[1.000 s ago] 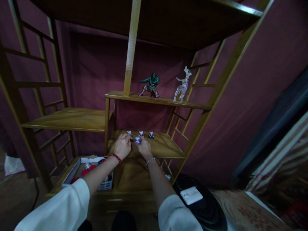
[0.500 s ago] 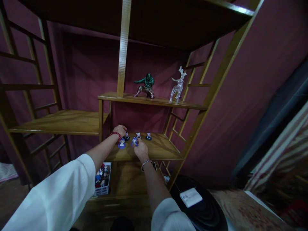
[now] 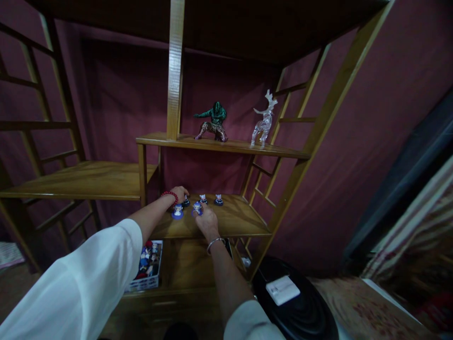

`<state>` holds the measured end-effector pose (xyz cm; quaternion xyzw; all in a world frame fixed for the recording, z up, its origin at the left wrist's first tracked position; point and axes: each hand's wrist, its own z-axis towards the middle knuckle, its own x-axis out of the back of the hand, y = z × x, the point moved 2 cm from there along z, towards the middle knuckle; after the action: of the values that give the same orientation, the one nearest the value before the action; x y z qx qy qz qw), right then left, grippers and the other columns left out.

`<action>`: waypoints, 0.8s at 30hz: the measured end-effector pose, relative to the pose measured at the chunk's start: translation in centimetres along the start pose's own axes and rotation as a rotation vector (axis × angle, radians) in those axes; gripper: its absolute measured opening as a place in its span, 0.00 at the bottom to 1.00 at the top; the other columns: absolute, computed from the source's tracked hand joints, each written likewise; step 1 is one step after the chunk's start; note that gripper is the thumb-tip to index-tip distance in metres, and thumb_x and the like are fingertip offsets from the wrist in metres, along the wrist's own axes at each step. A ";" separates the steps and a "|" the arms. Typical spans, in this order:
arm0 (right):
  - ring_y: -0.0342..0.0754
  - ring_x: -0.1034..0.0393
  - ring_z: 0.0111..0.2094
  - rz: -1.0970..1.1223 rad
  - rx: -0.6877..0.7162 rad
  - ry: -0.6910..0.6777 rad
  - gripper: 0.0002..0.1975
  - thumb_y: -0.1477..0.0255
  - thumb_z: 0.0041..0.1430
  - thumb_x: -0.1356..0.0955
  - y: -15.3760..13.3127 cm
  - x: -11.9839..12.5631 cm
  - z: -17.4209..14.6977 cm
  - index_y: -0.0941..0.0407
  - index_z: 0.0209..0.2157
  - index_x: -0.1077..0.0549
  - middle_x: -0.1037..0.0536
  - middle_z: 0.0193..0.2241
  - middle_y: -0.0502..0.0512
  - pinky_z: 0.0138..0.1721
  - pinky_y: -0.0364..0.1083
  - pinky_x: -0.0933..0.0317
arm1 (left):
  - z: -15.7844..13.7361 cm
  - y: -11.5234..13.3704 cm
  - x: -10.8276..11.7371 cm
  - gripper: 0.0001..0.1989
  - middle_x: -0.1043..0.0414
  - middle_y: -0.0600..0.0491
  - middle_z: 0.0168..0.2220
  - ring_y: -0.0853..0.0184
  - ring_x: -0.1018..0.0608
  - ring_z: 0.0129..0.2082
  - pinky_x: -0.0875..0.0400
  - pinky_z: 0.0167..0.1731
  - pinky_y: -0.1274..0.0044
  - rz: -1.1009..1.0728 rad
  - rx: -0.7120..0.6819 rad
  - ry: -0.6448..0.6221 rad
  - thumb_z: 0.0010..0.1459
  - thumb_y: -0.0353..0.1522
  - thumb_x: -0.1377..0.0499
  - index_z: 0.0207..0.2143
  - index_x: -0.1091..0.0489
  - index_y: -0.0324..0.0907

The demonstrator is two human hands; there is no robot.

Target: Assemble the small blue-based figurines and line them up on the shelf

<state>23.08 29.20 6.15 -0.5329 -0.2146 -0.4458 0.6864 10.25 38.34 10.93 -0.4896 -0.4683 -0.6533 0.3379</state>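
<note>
My left hand (image 3: 180,192), with a red bead bracelet at the wrist, reaches to the back left of the lower shelf. Its fingers are bent over the top of a small dark-based figurine (image 3: 186,201), which they partly hide. My right hand (image 3: 207,222), with a silver bangle, pinches a small purple-and-white figurine (image 3: 197,208) standing on the shelf. A similar purple figurine (image 3: 177,211) stands just left of it, below my left wrist. Behind, two more dark-based figurines, one in the middle (image 3: 203,199) and one to the right (image 3: 218,199), stand upright in the back row.
On the upper shelf (image 3: 240,147) are a green-and-bronze crouching statue (image 3: 214,122) and a clear deer ornament (image 3: 264,120). A basket (image 3: 150,283) of several figurines sits below left. A white box (image 3: 282,290) lies on a round black object (image 3: 307,314) at lower right.
The head view has shifted slightly. My left hand has edged right, further over the dark-based figurine. My right hand stays at the purple figurine, which has barely moved.
</note>
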 end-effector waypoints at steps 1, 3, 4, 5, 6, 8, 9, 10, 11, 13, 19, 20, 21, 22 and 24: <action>0.50 0.33 0.40 -0.002 -0.001 0.001 0.15 0.68 0.52 0.37 0.0 0.0 0.0 0.55 0.43 0.31 0.25 0.37 0.57 0.39 0.43 0.43 | 0.1 0.0 0.0 0.17 0.26 0.56 0.40 0.69 0.27 0.42 0.36 0.41 0.86 0.014 -0.009 0.001 0.45 0.27 0.41 0.39 0.26 0.47; 0.49 0.33 0.40 -0.009 -0.002 -0.001 0.15 0.68 0.52 0.37 -0.1 0.1 0.0 0.55 0.43 0.31 0.26 0.37 0.57 0.39 0.42 0.43 | 0.2 0.0 0.0 0.16 0.26 0.55 0.40 0.69 0.27 0.42 0.37 0.41 0.86 0.039 -0.027 -0.004 0.45 0.27 0.42 0.39 0.26 0.46; 0.49 0.33 0.40 -0.012 -0.002 -0.004 0.15 0.68 0.52 0.37 -0.1 0.1 0.0 0.55 0.42 0.31 0.26 0.37 0.57 0.39 0.42 0.43 | 0.2 0.1 0.1 0.16 0.25 0.54 0.39 0.69 0.27 0.42 0.36 0.41 0.86 0.050 -0.036 -0.010 0.45 0.27 0.42 0.39 0.26 0.45; 0.49 0.33 0.40 -0.014 0.000 -0.006 0.15 0.68 0.52 0.37 -0.2 0.1 -0.1 0.55 0.42 0.31 0.26 0.37 0.57 0.39 0.42 0.43 | 0.3 0.1 0.1 0.16 0.25 0.54 0.38 0.69 0.26 0.41 0.36 0.40 0.86 0.059 -0.043 -0.016 0.46 0.27 0.42 0.39 0.26 0.44; 0.49 0.33 0.40 -0.017 0.002 -0.006 0.14 0.69 0.52 0.38 -0.2 0.2 -0.1 0.55 0.42 0.31 0.25 0.37 0.57 0.38 0.42 0.43 | 0.3 0.1 0.2 0.15 0.25 0.53 0.38 0.69 0.26 0.40 0.36 0.39 0.86 0.067 -0.048 -0.023 0.45 0.27 0.42 0.39 0.26 0.43; 0.49 0.33 0.39 -0.022 0.008 -0.004 0.14 0.69 0.53 0.38 -0.2 0.2 -0.1 0.55 0.41 0.30 0.25 0.36 0.56 0.38 0.42 0.43 | 0.4 0.2 0.3 0.15 0.25 0.53 0.36 0.70 0.26 0.39 0.35 0.38 0.87 0.083 -0.051 -0.034 0.45 0.26 0.42 0.38 0.25 0.43; 0.49 0.33 0.39 -0.025 0.009 -0.004 0.13 0.69 0.53 0.38 -0.2 0.2 -0.1 0.55 0.41 0.30 0.25 0.36 0.56 0.38 0.42 0.43 | 0.5 0.2 0.4 0.15 0.24 0.54 0.36 0.70 0.25 0.38 0.35 0.37 0.87 0.090 -0.049 -0.038 0.45 0.26 0.41 0.37 0.25 0.43; 0.48 0.33 0.39 -0.028 0.007 -0.004 0.13 0.69 0.53 0.38 -0.2 0.2 0.0 0.55 0.41 0.30 0.25 0.36 0.56 0.38 0.42 0.44 | 0.5 0.1 0.5 0.15 0.24 0.54 0.36 0.70 0.25 0.38 0.35 0.37 0.87 0.095 -0.046 -0.039 0.44 0.25 0.41 0.37 0.25 0.44; 0.48 0.33 0.39 -0.029 0.005 -0.005 0.14 0.69 0.53 0.38 -0.1 0.2 0.0 0.55 0.41 0.30 0.25 0.36 0.56 0.38 0.42 0.44 | 0.6 0.1 0.5 0.15 0.24 0.55 0.36 0.71 0.25 0.38 0.36 0.36 0.88 0.100 -0.042 -0.038 0.44 0.25 0.41 0.36 0.25 0.44; 0.48 0.33 0.39 -0.026 0.002 -0.006 0.14 0.69 0.52 0.38 -0.1 0.1 0.1 0.55 0.41 0.30 0.25 0.36 0.57 0.38 0.41 0.44 | 0.6 0.0 0.6 0.15 0.25 0.55 0.36 0.71 0.25 0.38 0.36 0.37 0.88 0.109 -0.035 -0.027 0.44 0.25 0.41 0.36 0.25 0.45; 0.49 0.33 0.39 -0.026 0.009 0.004 0.12 0.70 0.52 0.38 -0.1 0.1 0.1 0.55 0.39 0.30 0.25 0.36 0.57 0.38 0.42 0.43 | 0.7 -0.3 0.5 0.13 0.25 0.54 0.37 0.69 0.26 0.39 0.36 0.38 0.87 0.130 -0.022 0.002 0.43 0.25 0.41 0.33 0.24 0.44; 0.49 0.33 0.39 -0.028 0.011 0.004 0.12 0.70 0.52 0.38 -0.2 0.1 0.0 0.55 0.39 0.30 0.25 0.36 0.57 0.38 0.42 0.43 | 0.7 -0.4 0.4 0.13 0.25 0.54 0.36 0.69 0.26 0.39 0.36 0.38 0.87 0.131 -0.018 0.006 0.43 0.25 0.41 0.32 0.24 0.44; 0.49 0.33 0.39 -0.029 0.012 0.000 0.12 0.70 0.52 0.38 -0.2 0.2 0.0 0.55 0.39 0.30 0.25 0.36 0.57 0.38 0.42 0.43 | 0.7 -0.4 0.4 0.12 0.24 0.53 0.36 0.69 0.25 0.38 0.35 0.37 0.86 0.131 -0.013 0.009 0.43 0.24 0.41 0.32 0.24 0.44; 0.49 0.33 0.39 -0.031 0.011 -0.004 0.12 0.70 0.52 0.38 -0.2 0.2 0.0 0.55 0.39 0.30 0.25 0.36 0.57 0.38 0.42 0.43 | 0.7 -0.5 0.4 0.12 0.24 0.54 0.36 0.69 0.25 0.38 0.35 0.37 0.86 0.131 -0.006 0.014 0.42 0.24 0.41 0.32 0.24 0.44; 0.49 0.33 0.39 -0.034 0.008 -0.012 0.13 0.70 0.52 0.38 -0.2 0.3 0.0 0.55 0.40 0.30 0.25 0.37 0.57 0.38 0.42 0.43 | 0.7 -0.6 0.4 0.13 0.24 0.54 0.35 0.69 0.25 0.38 0.35 0.37 0.86 0.131 0.006 0.022 0.42 0.24 0.41 0.31 0.24 0.44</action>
<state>23.02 29.09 6.48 -0.5291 -0.2292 -0.4534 0.6796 9.85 39.22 11.24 -0.5110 -0.4335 -0.6336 0.3867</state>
